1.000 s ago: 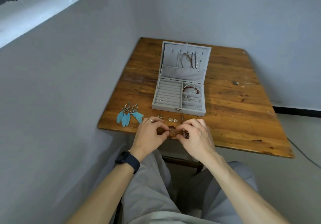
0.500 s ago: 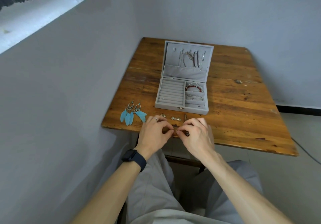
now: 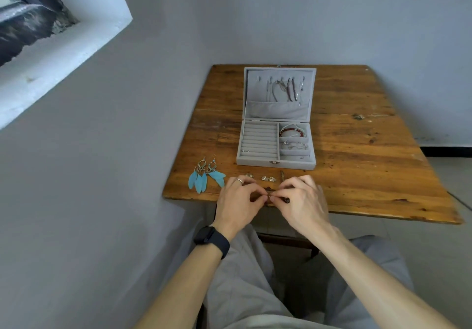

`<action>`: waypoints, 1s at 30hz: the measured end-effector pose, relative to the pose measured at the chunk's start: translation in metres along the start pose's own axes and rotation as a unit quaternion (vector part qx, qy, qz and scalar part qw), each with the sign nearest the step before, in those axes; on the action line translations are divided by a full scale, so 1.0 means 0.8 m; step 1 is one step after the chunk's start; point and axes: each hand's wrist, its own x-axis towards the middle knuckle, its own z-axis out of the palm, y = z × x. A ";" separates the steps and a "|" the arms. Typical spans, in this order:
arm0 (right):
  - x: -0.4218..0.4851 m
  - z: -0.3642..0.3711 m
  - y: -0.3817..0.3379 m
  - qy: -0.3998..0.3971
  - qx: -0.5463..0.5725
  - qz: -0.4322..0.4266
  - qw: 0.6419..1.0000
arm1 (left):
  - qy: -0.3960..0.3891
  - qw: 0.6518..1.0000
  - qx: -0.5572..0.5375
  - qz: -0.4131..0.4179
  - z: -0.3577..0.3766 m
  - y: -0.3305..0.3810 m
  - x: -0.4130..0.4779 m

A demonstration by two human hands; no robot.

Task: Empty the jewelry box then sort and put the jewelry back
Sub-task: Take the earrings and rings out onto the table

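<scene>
A grey jewelry box [image 3: 258, 159] stands open on the wooden table [image 3: 370, 155], with necklaces [image 3: 286, 88] hanging in its lid and bracelets [image 3: 292, 132] in its right compartments. My left hand [image 3: 238, 202] and my right hand [image 3: 301, 201] meet at the table's near edge, fingertips pinching a small dark piece of jewelry [image 3: 277, 199] between them. A pair of blue feather earrings [image 3: 205, 175] lies to the left. Small stud earrings [image 3: 268, 178] lie just beyond my fingers.
The table sits in a corner, with grey walls on the left and behind. A window ledge [image 3: 58, 55] juts out at the upper left. My lap in grey trousers is under the table's near edge.
My fingertips have drawn closer together over the small piece, hiding more of it. The view has tilted, so the table sits a little to the right.
</scene>
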 end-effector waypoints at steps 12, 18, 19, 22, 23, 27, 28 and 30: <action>-0.003 -0.013 0.007 0.004 0.019 -0.005 1.000 | -0.028 0.999 -0.018 0.010 -0.013 -0.005 0.000; 0.017 -0.024 0.009 0.027 0.038 -0.013 0.999 | 0.028 0.999 -0.041 -0.002 -0.054 -0.017 0.026; 0.022 -0.024 0.008 0.025 0.040 -0.014 0.999 | 0.039 0.999 -0.033 -0.004 -0.061 -0.019 0.034; 0.043 -0.022 0.003 0.017 0.038 -0.016 0.999 | 0.059 0.998 0.022 -0.007 -0.077 -0.029 0.063; 0.051 -0.021 0.000 0.015 0.032 -0.018 0.999 | 0.059 0.997 0.042 -0.010 -0.080 -0.031 0.072; 0.091 -0.015 -0.014 0.008 0.009 -0.026 1.000 | 0.045 0.995 0.086 -0.009 -0.083 -0.032 0.099; 0.101 -0.013 -0.018 0.003 0.005 -0.030 1.000 | 0.043 0.995 0.094 -0.004 -0.081 -0.032 0.104; 0.120 -0.007 -0.025 -0.021 -0.003 -0.036 0.999 | 0.033 0.993 0.109 -0.002 -0.077 -0.032 0.114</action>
